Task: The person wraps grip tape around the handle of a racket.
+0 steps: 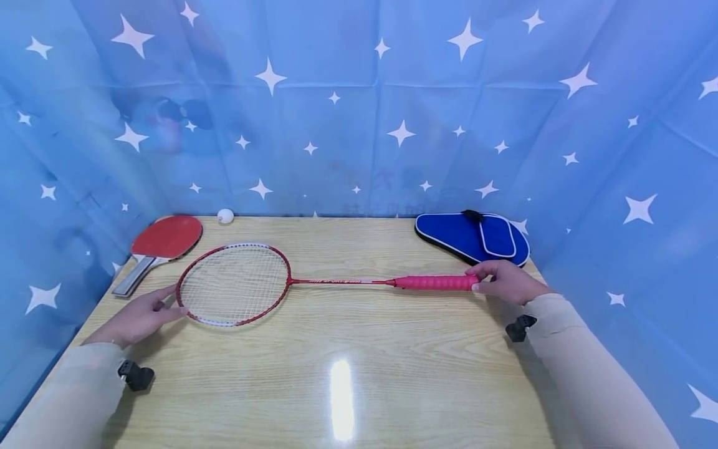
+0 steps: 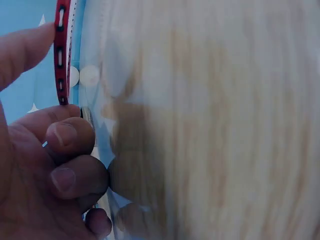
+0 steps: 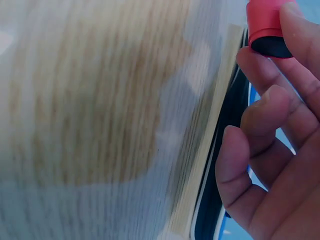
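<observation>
A red badminton racket [image 1: 348, 282] lies sideways across the head view, its strung head at left and its pink handle [image 1: 434, 283] at right. My left hand [image 1: 137, 318] pinches the outer rim of the racket's head between thumb and forefinger. In the left wrist view the red rim [image 2: 61, 50] shows between thumb and forefinger, the other fingers curled below it. With thumb and fingertips my right hand [image 1: 507, 284] grips the butt end of the handle. The right wrist view shows the black end cap [image 3: 271, 46] between thumb and fingers.
On the wooden table [image 1: 426, 368], a red table tennis bat [image 1: 168, 237] lies back left, its handle beside another grey one. A white ball [image 1: 225, 216] sits at the back edge. A blue bat case [image 1: 454, 231] lies back right. Blue starry curtain [image 1: 348, 143] encloses the table.
</observation>
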Motion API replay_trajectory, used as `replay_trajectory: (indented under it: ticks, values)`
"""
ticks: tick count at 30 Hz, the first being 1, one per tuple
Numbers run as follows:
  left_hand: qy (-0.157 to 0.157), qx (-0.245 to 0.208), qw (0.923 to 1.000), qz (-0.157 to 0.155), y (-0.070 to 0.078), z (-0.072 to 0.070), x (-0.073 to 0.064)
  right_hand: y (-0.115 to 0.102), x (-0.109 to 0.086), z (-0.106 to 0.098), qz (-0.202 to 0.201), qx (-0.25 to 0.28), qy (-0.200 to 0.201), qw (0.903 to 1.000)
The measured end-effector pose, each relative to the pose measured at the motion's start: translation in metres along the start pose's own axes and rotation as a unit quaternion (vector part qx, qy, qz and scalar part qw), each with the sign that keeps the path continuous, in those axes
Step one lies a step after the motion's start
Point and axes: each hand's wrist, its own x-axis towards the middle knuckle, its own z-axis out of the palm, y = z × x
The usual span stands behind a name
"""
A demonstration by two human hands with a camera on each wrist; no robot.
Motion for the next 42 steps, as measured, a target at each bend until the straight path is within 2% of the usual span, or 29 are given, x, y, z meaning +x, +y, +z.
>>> replay_trajectory:
  ticks: [5,11,23,27,34,42]
  values:
    - [-0.019,0.021,0.9994,-0.017,0.003,0.003,0.002,0.002,0.002,-0.001,0.015,-0.003,0.008,0.9999]
    - [-0.035,0.044,0.9982,-0.022,0.010,0.007,0.007,0.009,0.006,-0.002,0.021,-0.015,0.000,0.9997]
    - [-0.031,0.039,0.9979,-0.041,0.021,0.009,0.006,0.016,0.008,-0.002,0.053,-0.006,-0.018,0.9984]
    - [-0.034,0.033,0.9980,-0.043,0.022,0.008,0.006,0.015,0.008,-0.003,0.058,-0.003,-0.016,0.9982]
    - [-0.037,0.028,0.9981,-0.040,0.020,0.008,0.007,0.015,0.009,-0.001,0.043,-0.006,-0.016,0.9989]
    - [-0.038,0.026,0.9979,-0.044,0.020,0.008,0.007,0.015,0.010,-0.002,0.057,0.006,-0.025,0.9980]
